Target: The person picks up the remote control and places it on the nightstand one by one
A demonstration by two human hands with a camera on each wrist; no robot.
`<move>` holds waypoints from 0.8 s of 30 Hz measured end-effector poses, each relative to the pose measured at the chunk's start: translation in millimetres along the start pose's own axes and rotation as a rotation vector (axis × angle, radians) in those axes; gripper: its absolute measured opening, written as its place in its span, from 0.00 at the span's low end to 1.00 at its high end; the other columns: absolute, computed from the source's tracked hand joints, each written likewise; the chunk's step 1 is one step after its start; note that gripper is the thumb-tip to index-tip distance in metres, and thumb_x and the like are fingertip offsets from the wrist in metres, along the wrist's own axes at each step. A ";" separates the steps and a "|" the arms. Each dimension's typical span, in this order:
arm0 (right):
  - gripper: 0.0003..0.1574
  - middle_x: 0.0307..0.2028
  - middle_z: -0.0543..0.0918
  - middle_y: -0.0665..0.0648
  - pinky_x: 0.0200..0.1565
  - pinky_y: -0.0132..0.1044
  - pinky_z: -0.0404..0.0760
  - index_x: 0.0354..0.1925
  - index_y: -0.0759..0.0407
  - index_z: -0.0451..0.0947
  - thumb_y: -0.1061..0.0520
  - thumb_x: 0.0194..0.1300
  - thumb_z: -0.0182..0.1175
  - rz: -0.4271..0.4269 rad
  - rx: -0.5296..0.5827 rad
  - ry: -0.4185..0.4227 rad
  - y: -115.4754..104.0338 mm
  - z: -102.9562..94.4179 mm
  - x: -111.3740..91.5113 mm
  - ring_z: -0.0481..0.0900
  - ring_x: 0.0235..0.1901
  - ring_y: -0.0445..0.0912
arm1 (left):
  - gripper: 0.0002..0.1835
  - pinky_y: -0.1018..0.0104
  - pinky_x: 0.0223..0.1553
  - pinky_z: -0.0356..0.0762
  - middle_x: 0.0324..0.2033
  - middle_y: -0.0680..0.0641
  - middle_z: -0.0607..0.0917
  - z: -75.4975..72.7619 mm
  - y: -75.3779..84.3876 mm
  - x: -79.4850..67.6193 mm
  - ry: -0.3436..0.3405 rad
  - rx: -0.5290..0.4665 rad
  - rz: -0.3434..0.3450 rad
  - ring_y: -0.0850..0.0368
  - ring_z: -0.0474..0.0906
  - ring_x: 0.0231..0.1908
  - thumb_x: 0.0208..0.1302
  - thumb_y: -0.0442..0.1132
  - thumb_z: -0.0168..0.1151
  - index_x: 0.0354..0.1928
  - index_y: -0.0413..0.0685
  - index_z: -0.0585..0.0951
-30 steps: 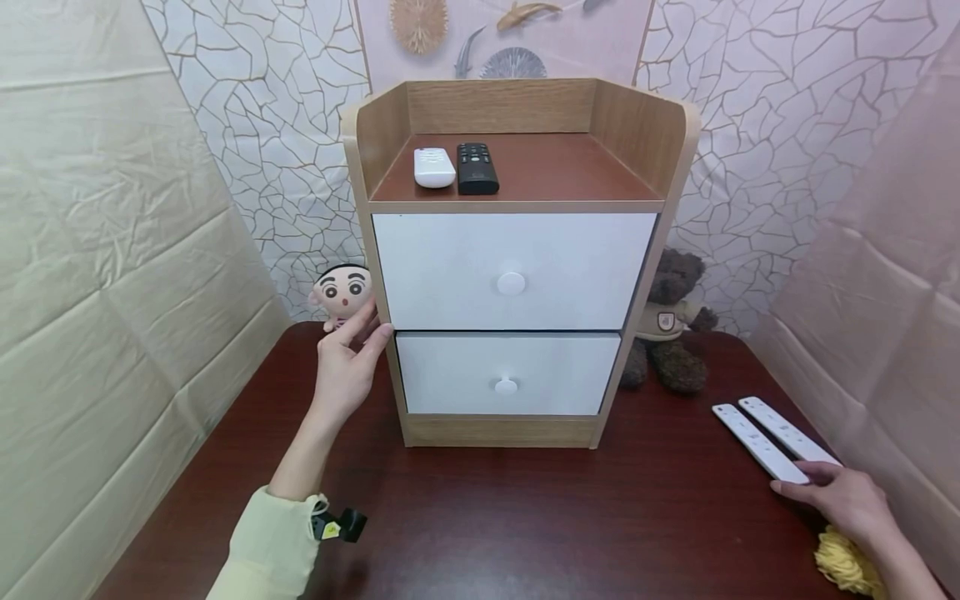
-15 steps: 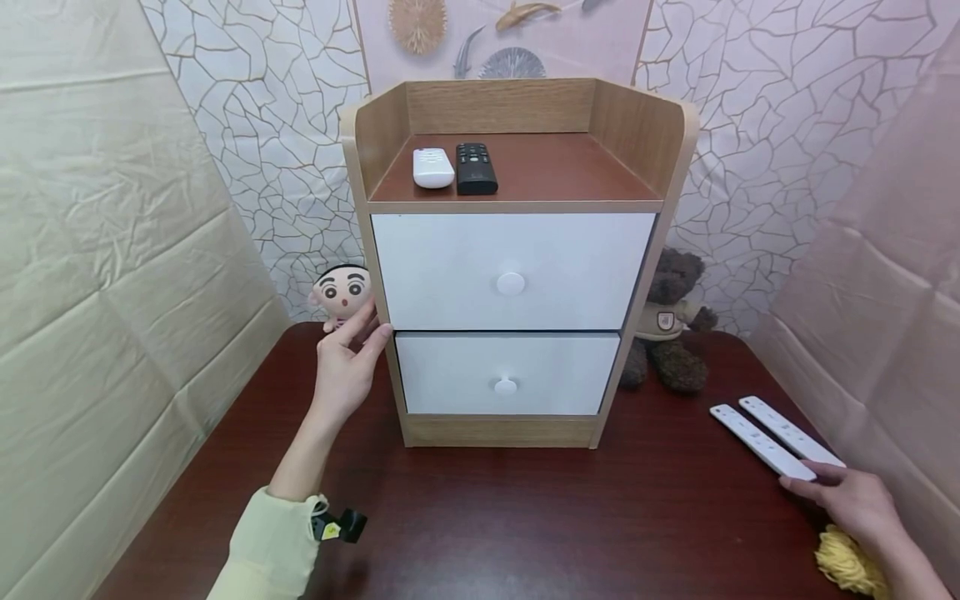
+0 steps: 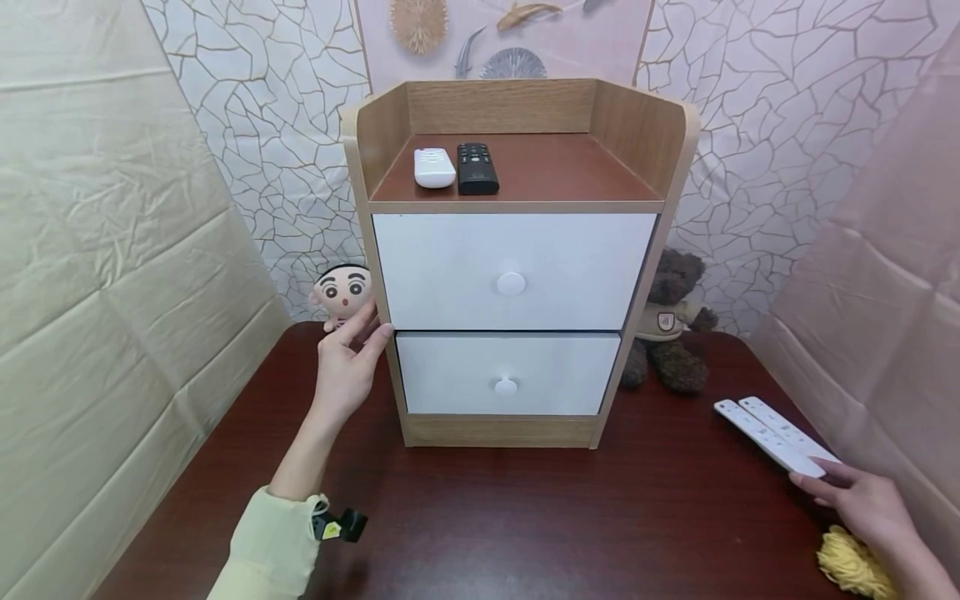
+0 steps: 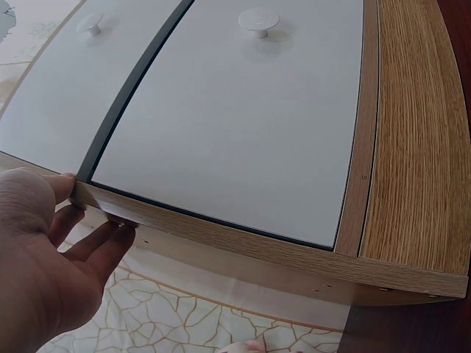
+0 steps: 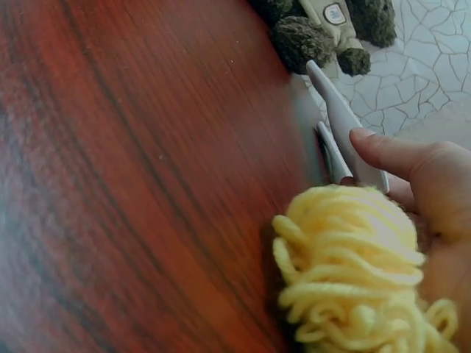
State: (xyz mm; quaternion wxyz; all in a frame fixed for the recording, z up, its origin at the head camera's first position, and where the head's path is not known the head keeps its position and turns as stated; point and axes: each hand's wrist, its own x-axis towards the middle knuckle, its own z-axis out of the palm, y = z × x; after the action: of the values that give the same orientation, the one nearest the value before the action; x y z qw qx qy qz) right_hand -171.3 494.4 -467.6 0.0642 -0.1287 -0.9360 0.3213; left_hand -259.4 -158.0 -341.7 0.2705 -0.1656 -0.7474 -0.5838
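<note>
A wooden cabinet [image 3: 502,431] with two white drawers stands in mid-table in the head view. My left hand [image 3: 347,367] grips its left edge, thumb on the front rim and fingers bent against the outer side; the left wrist view shows this hand [image 4: 55,257] beside the line between the drawers. At right, my right hand [image 3: 862,504] pinches the near end of a long white remote control [image 3: 772,440], which the right wrist view shows tilted up. A second white remote control [image 3: 787,427] lies just beyond it, partly overlapped. My fingers beneath the held remote are partly hidden.
Yellow yarn [image 3: 853,562] lies by my right wrist. On the cabinet top are a white remote [image 3: 434,168] and a black remote [image 3: 477,169]. A plush doll [image 3: 342,292] sits behind left, a brown teddy bear [image 3: 675,358] behind right. Cloth walls flank the table.
My right hand has shifted slightly right and the near white remote has moved against the far one, narrowing the gap between them. My left hand stays put.
</note>
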 end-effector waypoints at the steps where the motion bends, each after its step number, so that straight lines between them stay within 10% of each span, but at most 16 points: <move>1: 0.47 0.29 0.89 0.60 0.29 0.26 0.67 0.65 0.79 0.68 0.41 0.70 0.66 -0.002 0.004 0.008 -0.3 -0.8 -0.3 0.74 0.27 0.28 | 0.26 0.75 0.54 0.80 0.62 0.34 0.79 0.0 0.2 -0.1 0.001 0.000 -0.001 0.44 0.77 0.62 0.73 0.29 0.63 0.70 0.34 0.72; 18: 0.26 0.28 0.78 0.22 0.30 0.21 0.63 0.56 0.49 0.87 0.40 0.64 0.72 -0.045 0.144 0.203 -45.6 -17.6 -13.3 0.66 0.34 0.19 | 0.26 0.75 0.54 0.81 0.61 0.33 0.80 0.1 -0.8 0.0 0.002 -0.009 0.000 0.44 0.78 0.61 0.72 0.29 0.63 0.70 0.34 0.72; 24: 0.13 0.26 0.81 0.25 0.28 0.24 0.68 0.46 0.30 0.86 0.43 0.63 0.74 -0.044 0.259 0.234 -78.7 -24.3 -20.1 0.70 0.32 0.23 | 0.26 0.75 0.53 0.81 0.61 0.33 0.80 0.8 -1.9 0.6 0.009 -0.013 0.002 0.43 0.78 0.61 0.72 0.29 0.63 0.70 0.34 0.72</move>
State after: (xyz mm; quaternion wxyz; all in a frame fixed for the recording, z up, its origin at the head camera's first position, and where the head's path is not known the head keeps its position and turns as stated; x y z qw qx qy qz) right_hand -162.8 443.1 -400.6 0.1959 -0.1355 -0.8755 0.4205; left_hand -261.1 -157.8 -343.0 0.2733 -0.1656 -0.7421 -0.5892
